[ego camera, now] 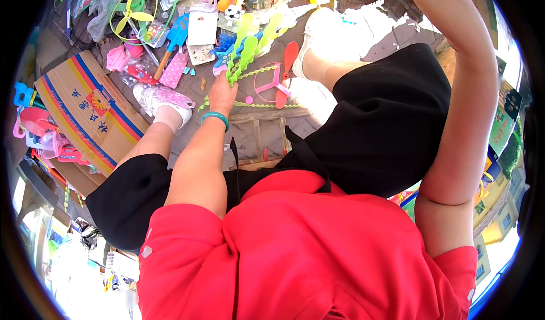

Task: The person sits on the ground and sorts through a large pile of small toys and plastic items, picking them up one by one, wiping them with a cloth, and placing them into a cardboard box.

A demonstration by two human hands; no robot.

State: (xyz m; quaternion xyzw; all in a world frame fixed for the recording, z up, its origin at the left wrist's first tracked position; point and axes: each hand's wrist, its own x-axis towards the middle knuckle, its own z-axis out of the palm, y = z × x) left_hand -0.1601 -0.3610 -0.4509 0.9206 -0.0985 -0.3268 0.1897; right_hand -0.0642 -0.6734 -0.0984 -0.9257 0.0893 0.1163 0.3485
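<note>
My left hand (224, 91), with a green bangle (216, 116) at its wrist, is closed around a bunch of light-green twisted plastic strips (247, 54). The strips fan upward and away from the fist. Just right of it, a pink three-bladed propeller in a ring (273, 83) and a red propeller blade (291, 57) lie on the paving, with thin twisted yellow-green sticks (259, 71) beside them. A small pink ball (249, 100) rests below. My right forearm (455, 17) reaches up past the top edge, and the right hand is out of view.
Plastic toys are heaped beyond my feet: a blue toy shovel (178, 32), a yellow propeller (130, 15), a white card (202, 28), a pink dotted packet (174, 69). A cardboard box (91, 107) stands left, several toys behind it. A wooden frame (256, 139) lies between my legs.
</note>
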